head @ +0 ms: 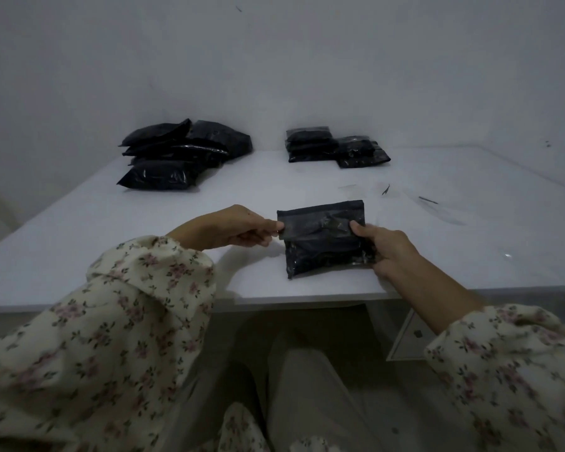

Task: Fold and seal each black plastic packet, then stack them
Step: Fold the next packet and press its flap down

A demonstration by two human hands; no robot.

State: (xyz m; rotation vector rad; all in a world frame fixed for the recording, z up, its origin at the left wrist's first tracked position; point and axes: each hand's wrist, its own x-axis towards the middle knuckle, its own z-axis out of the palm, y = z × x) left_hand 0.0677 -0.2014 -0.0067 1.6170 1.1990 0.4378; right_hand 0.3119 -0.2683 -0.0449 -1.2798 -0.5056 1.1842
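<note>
A black plastic packet point(323, 243) lies near the front edge of the white table point(144, 256), its top flap folded down. My left hand point(232, 226) pinches the flap's left end. My right hand point(388, 249) grips the packet's right side, thumb on top. At the back left lies a loose pile of black packets point(180, 154). At the back middle stands a neater stack of black packets point(333, 146).
Clear strips of film point(351, 187) and small dark scraps point(428, 200) lie on the table behind and right of the packet. Walls close the table in at the back and left. A table leg bracket point(411, 334) shows below the front edge.
</note>
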